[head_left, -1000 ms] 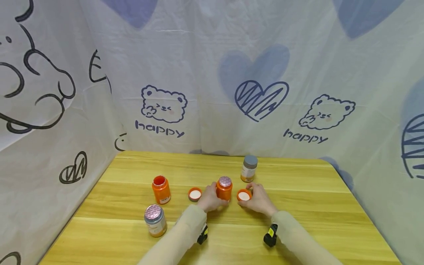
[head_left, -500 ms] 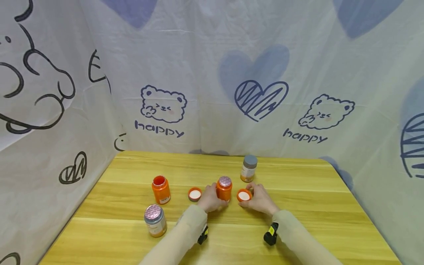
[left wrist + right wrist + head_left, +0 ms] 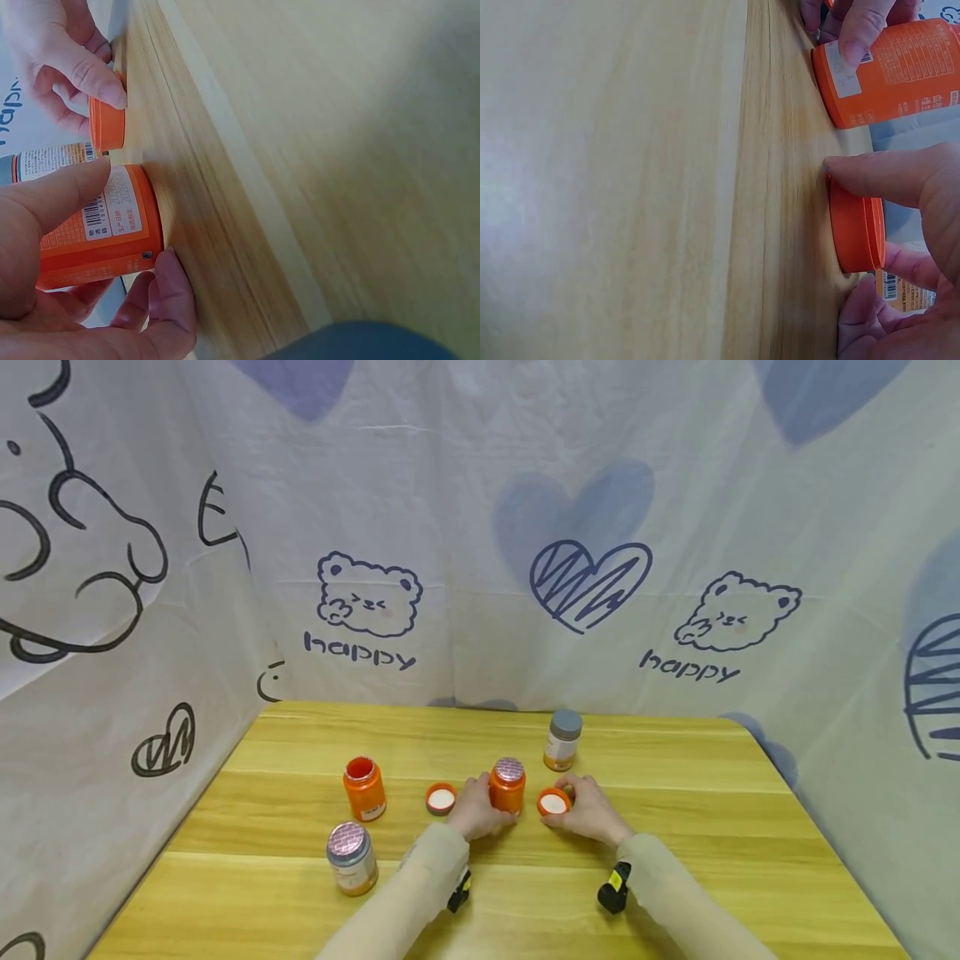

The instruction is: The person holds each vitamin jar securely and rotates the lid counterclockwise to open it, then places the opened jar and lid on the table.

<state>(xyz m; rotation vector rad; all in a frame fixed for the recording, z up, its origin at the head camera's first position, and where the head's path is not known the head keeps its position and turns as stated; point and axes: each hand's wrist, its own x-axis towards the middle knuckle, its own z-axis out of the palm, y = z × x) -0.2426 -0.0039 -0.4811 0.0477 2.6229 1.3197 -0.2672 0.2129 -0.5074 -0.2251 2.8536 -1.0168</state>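
Note:
My left hand (image 3: 477, 811) holds an upright orange bottle (image 3: 507, 790) from its left side, thumb and fingers round the body. A patterned foil seal covers the bottle's mouth. Just right of it, my right hand (image 3: 592, 815) holds an orange screw cap (image 3: 553, 803) by its rim. The cap lies on the table with its white inner side up. In the left wrist view the label on the held bottle (image 3: 139, 244) shows a barcode. From the right wrist view, thumb and fingers lie on either side of the cap (image 3: 853, 225).
A grey-lidded jar (image 3: 562, 742) stands behind the cap. Left of my left hand lies another upturned cap (image 3: 441, 799). Farther left stand an uncovered orange bottle (image 3: 365, 791) and a foil-sealed grey-necked jar (image 3: 352, 860). Printed cloth (image 3: 465, 527) hangs behind the wooden table (image 3: 712, 860).

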